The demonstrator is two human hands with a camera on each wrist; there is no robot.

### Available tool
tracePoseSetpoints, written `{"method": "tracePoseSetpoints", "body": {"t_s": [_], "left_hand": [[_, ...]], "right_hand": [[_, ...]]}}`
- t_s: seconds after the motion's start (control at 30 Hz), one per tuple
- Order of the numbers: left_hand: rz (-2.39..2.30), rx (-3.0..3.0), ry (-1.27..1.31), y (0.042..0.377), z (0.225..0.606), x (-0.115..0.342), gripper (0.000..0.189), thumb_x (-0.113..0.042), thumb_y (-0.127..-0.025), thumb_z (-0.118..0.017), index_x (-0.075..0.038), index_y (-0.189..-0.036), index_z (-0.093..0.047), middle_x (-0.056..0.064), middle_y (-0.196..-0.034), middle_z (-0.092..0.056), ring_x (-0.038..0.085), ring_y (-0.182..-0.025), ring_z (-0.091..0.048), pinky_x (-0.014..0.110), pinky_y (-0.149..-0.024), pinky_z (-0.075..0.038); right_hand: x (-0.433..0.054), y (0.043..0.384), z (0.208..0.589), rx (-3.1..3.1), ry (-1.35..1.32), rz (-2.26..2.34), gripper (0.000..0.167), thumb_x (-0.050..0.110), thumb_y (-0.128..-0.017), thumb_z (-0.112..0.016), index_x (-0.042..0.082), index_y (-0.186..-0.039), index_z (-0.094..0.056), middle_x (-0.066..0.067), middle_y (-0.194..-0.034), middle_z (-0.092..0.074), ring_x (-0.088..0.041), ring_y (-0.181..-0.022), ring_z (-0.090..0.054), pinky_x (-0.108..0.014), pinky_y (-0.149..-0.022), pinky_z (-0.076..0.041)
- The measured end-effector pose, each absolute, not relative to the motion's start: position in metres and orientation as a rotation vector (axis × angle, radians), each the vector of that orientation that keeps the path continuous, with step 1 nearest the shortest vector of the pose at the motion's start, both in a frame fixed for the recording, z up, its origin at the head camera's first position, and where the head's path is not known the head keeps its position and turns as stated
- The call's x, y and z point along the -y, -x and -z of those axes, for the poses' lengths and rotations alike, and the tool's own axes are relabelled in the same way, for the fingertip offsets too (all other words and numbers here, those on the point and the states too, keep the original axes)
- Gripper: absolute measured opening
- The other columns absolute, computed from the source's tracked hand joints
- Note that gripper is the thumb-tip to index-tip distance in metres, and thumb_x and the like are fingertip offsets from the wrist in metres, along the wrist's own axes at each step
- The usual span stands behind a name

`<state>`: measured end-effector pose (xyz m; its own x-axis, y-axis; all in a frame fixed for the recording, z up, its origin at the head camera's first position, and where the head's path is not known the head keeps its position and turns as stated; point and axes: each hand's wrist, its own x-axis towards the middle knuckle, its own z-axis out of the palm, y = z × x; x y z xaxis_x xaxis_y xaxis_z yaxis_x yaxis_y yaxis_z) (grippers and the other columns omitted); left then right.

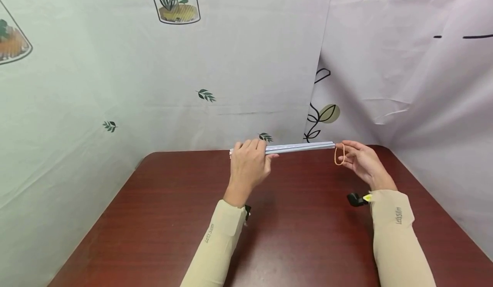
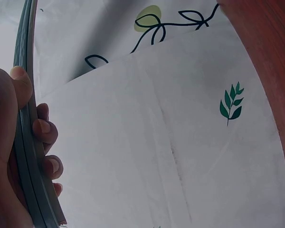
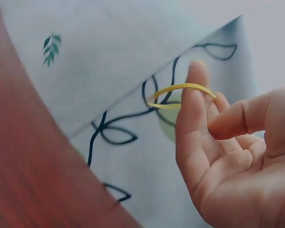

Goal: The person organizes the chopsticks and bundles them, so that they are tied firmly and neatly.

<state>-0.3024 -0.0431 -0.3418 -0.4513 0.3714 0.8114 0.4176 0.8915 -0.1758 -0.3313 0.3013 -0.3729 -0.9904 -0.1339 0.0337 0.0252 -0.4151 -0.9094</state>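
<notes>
A long, slim bundle of pale blue strips (image 1: 300,147) is held level above the far edge of the table. My left hand (image 1: 250,158) grips it near its left end. In the left wrist view, the thumb lies along the near side of the bundle (image 2: 24,137) and the fingers curl round the other side. At the bundle's right tip is my right hand (image 1: 362,161), which holds a yellow-orange rubber band (image 1: 339,154) with its fingers. The right wrist view shows the rubber band (image 3: 185,86) looped at the raised index finger, with the thumb bent in beside it.
Below the hands is a dark red-brown wooden table (image 1: 300,244) with rounded far corners. A pale cloth backdrop (image 1: 250,64) with leaf and jar prints stands behind it and at both sides. Black wrist devices (image 1: 355,199) sit by the beige sleeves (image 1: 400,244).
</notes>
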Motion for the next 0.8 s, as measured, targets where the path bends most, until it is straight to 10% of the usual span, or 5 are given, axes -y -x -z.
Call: {"method": "tracePoseSetpoints", "body": {"t_s": [0.2,0.8], "left_hand": [[0.061,2.078,0.569,0.301,0.340,0.043,0.041,-0.050,-0.095,-0.056,-0.011,-0.082,-0.060,0.000,-0.068,-0.053,0.019,-0.062,-0.054,0.033,-0.063,-0.041],[0.059,2.050,0.594,0.301,0.341,0.042,0.029,-0.038,-0.090,-0.063,-0.012,-0.080,-0.059,-0.001,-0.068,-0.054,0.019,-0.063,-0.056,0.034,-0.061,-0.040]], "right_hand": [[-0.293,0.327,0.360,-1.603,0.256,2.619,0.007,-0.002,-0.095,-0.060,0.005,-0.096,-0.064,-0.005,-0.097,-0.076,-0.010,-0.067,-0.065,-0.020,-0.060,-0.053],[-0.260,0.300,0.329,-1.773,0.818,2.416,0.022,0.002,-0.099,-0.054,0.005,-0.108,-0.074,-0.005,-0.109,-0.071,-0.012,-0.099,-0.066,-0.026,-0.077,-0.056]]}}
